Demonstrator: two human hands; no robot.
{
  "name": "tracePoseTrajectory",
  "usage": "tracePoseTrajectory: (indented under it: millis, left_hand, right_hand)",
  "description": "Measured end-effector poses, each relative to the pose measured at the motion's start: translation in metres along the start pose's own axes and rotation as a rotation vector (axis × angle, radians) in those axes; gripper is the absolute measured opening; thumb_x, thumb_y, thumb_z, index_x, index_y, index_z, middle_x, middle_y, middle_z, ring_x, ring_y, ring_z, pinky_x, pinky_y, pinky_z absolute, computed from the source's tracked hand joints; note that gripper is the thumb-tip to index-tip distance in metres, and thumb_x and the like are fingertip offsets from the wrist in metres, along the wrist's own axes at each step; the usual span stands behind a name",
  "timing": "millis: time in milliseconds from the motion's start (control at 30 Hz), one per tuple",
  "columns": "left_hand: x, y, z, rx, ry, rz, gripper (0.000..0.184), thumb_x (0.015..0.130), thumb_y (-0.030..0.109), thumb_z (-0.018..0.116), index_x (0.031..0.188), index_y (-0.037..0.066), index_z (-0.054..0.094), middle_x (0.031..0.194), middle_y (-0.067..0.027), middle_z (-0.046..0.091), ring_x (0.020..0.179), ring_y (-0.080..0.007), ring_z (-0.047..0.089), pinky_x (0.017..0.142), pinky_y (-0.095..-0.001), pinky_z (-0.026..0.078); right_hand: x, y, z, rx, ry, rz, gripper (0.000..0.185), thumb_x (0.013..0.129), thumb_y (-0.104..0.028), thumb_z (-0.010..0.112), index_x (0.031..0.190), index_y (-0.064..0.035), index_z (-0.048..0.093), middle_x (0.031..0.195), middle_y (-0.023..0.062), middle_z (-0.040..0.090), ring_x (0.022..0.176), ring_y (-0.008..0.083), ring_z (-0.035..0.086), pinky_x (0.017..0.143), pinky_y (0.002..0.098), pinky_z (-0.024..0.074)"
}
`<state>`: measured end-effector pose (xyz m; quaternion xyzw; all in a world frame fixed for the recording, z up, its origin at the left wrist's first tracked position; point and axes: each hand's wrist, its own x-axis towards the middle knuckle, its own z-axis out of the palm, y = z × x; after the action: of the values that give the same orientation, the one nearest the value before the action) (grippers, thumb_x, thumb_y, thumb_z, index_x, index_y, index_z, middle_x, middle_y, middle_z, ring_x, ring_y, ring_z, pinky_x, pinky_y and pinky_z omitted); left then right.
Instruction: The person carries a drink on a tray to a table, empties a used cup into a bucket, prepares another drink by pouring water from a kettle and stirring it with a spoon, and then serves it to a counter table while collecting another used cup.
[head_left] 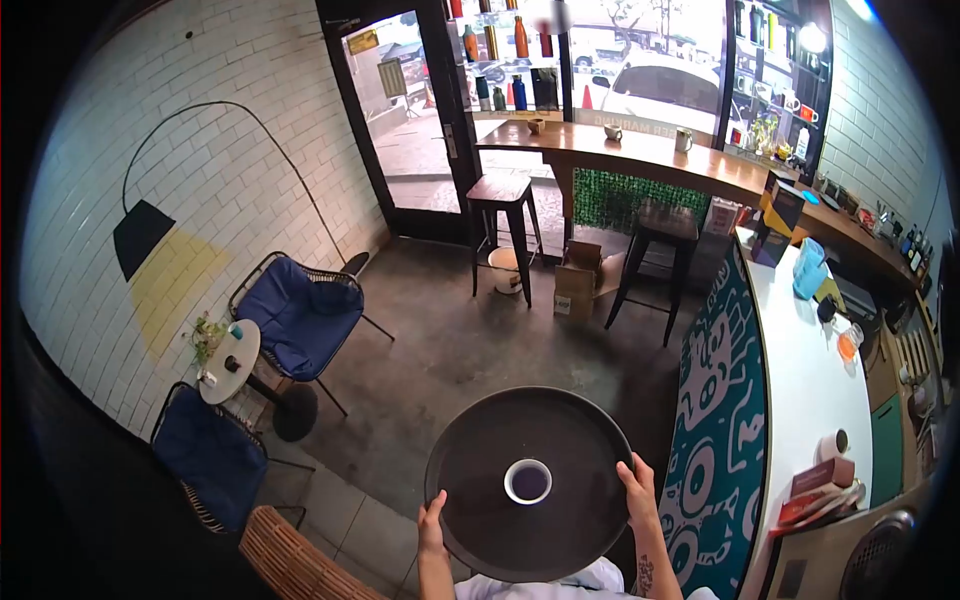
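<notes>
A round dark serving tray [480, 450] is held out level in front of my body. My left hand [432, 522] grips its left rim, thumb on top and the other fingers mostly hidden beneath. On the opposite rim, my right hand [637, 487] is closed the same way, its thumb over the edge. One small white cup [528, 482] with dark liquid inside stands upright near the middle of the tray. Neither hand touches the cup.
On my right runs a white counter [800, 400] with a blue pitcher [810, 268]. Ahead are two stools [500, 190], a cardboard box [580, 280] and a wooden window bar [640, 155]. To the left, blue-cushioned chairs [300, 315] flank a small round table [236, 380].
</notes>
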<state>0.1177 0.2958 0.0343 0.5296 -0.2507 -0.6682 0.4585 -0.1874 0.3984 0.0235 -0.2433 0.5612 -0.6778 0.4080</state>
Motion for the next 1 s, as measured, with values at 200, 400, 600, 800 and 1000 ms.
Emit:
tracePoseTrajectory:
  millis: [200,400,600,800,1000]
  left_hand:
    - [0.105,0.053,0.065,0.059,0.069,0.023,0.060,0.088,0.033,0.073,0.133,0.001,0.049,0.127,-0.0114,0.058,0.116,-0.0246,0.057,0.096,-0.0376,0.048]
    - [0.262,0.084,0.115,-0.084,-0.191,0.049,0.056,0.092,0.030,0.069,0.135,0.000,0.049,0.128,-0.0103,0.058,0.118,-0.0244,0.056,0.100,-0.0362,0.045]
    - [0.371,0.156,0.194,0.029,-0.140,-0.007,0.053,0.092,0.031,0.068,0.133,0.000,0.051,0.127,-0.0118,0.059,0.116,-0.0255,0.058,0.097,-0.0383,0.047]
    - [0.469,0.209,0.242,-0.007,-0.216,-0.025,0.047,0.093,0.034,0.067,0.126,0.002,0.055,0.118,-0.0119,0.063,0.104,-0.0255,0.064,0.087,-0.0386,0.053]
    - [0.575,0.241,0.280,0.027,-0.133,-0.024,0.045,0.093,0.033,0.068,0.125,0.003,0.055,0.117,-0.0107,0.063,0.103,-0.0245,0.064,0.087,-0.0379,0.053]
  right_hand:
    - [0.116,-0.016,0.041,0.038,-0.003,-0.044,0.029,0.092,-0.018,0.068,0.114,-0.0011,0.059,0.097,0.0008,0.061,0.090,0.0092,0.056,0.082,0.0250,0.0459]
    - [0.233,-0.024,0.085,0.074,0.096,-0.108,0.033,0.091,-0.019,0.067,0.118,-0.0012,0.058,0.099,0.0017,0.062,0.091,0.0094,0.058,0.082,0.0251,0.0474]
    - [0.350,-0.024,0.124,0.196,0.143,-0.117,0.035,0.093,-0.016,0.064,0.123,-0.0029,0.053,0.109,0.0046,0.062,0.098,0.0108,0.058,0.087,0.0266,0.0472]
    - [0.455,-0.032,0.169,0.229,0.204,-0.131,0.033,0.091,-0.017,0.066,0.115,-0.0082,0.045,0.101,0.0033,0.058,0.092,0.0098,0.056,0.084,0.0261,0.0469]
    - [0.570,-0.052,0.215,0.182,0.148,-0.146,0.032,0.090,-0.015,0.065,0.113,-0.0081,0.044,0.100,0.0039,0.058,0.092,0.0104,0.057,0.081,0.0263,0.0483]
